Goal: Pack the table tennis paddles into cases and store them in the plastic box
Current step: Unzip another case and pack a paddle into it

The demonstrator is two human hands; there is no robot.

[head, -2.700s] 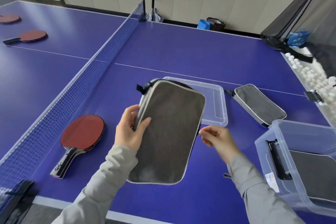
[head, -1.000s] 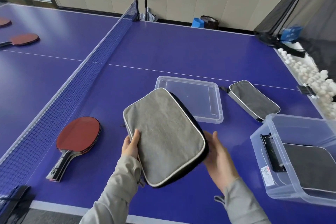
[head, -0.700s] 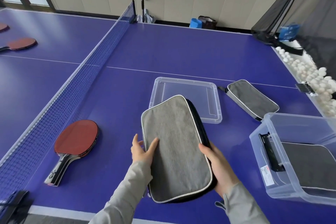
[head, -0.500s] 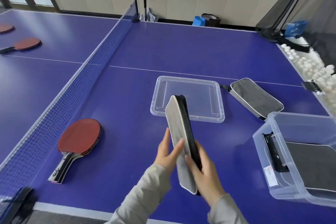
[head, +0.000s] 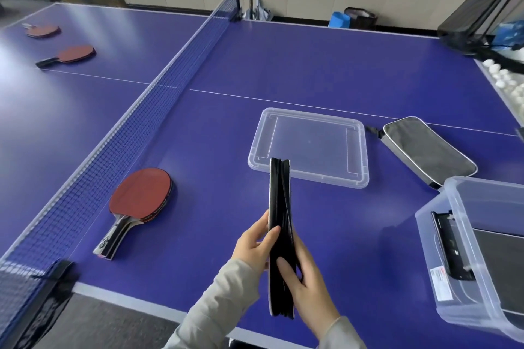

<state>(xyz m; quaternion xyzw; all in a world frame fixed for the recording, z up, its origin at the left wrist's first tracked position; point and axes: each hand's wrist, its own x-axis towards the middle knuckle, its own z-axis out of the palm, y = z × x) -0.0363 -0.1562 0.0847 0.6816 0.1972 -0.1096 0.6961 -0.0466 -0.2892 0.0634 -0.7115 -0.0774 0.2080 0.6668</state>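
Note:
I hold a grey paddle case point(head: 279, 207) on edge above the blue table, its black zipper side facing me. My left hand point(head: 253, 244) grips its left face and my right hand point(head: 304, 286) grips its right face near the bottom. A red paddle point(head: 139, 201) lies on the table to the left, by the net. A second grey case point(head: 428, 150) lies flat at the right. The clear plastic box point(head: 459, 261) stands at the far right with a dark case inside. Its clear lid point(head: 310, 144) lies flat behind the held case.
The net point(head: 147, 110) crosses the table on the left. Two more red paddles point(head: 68, 55) lie on the far half. White balls point(head: 502, 76) and a black catch net sit beyond the right edge. The table's near edge runs just below my hands.
I have turned the case from flat, grey face up, to standing on edge with the zipper side toward me. My hands shifted from under it to its two faces.

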